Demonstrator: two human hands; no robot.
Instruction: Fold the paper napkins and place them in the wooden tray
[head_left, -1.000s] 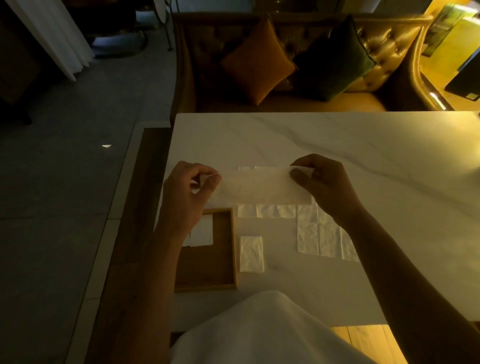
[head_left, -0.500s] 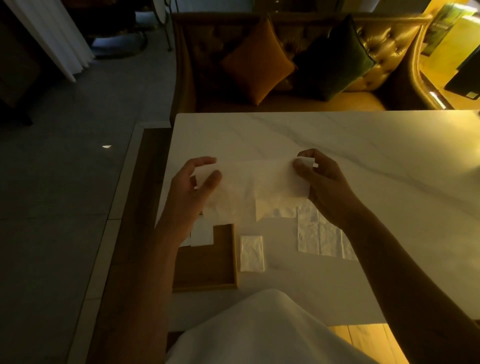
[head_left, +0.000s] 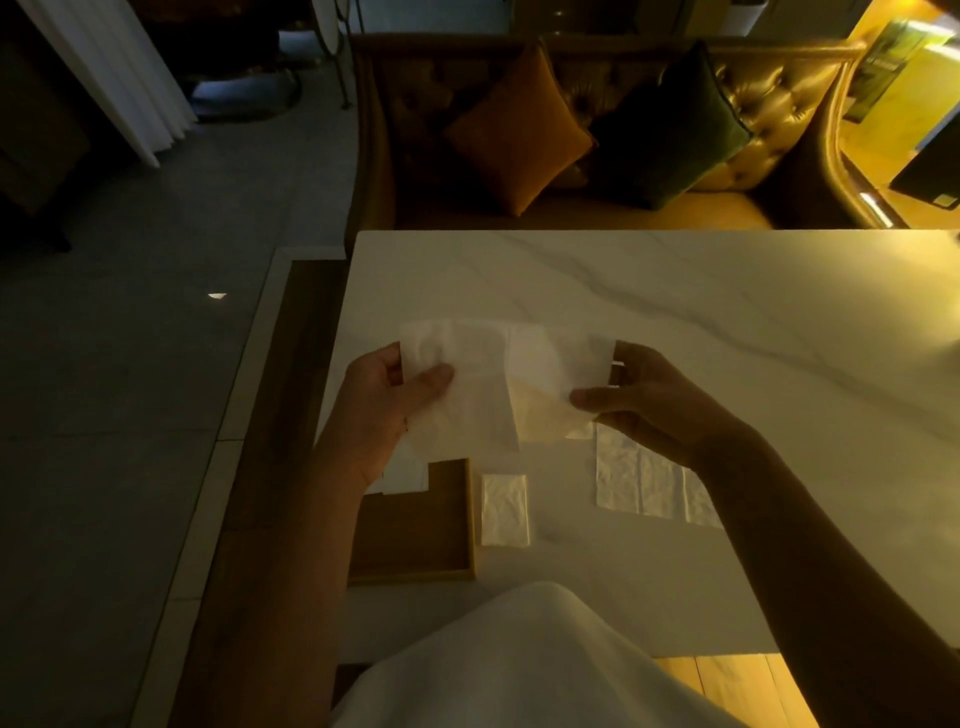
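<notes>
I hold a thin white paper napkin (head_left: 483, 384) in the air above the marble table (head_left: 675, 291). My left hand (head_left: 384, 405) pinches its left side between thumb and fingers, and my right hand (head_left: 639, 400) pinches its right side. Below it the wooden tray (head_left: 415, 525) sits at the table's left front corner, with a folded napkin (head_left: 405, 480) partly hidden under my left wrist. A small folded napkin (head_left: 504, 510) lies just right of the tray. An unfolded napkin (head_left: 644, 480) lies flat under my right forearm.
A leather sofa (head_left: 769, 104) with an orange cushion (head_left: 519, 130) and a dark green cushion (head_left: 670, 124) stands behind the table. The table's left edge drops to a wooden step (head_left: 291, 364) and grey floor. My white clothing (head_left: 519, 660) fills the bottom of the view.
The napkin has come up off the table. It was a narrow folded strip and has opened into a larger sheet, and both hands shifted their pinch lower along its sides.
</notes>
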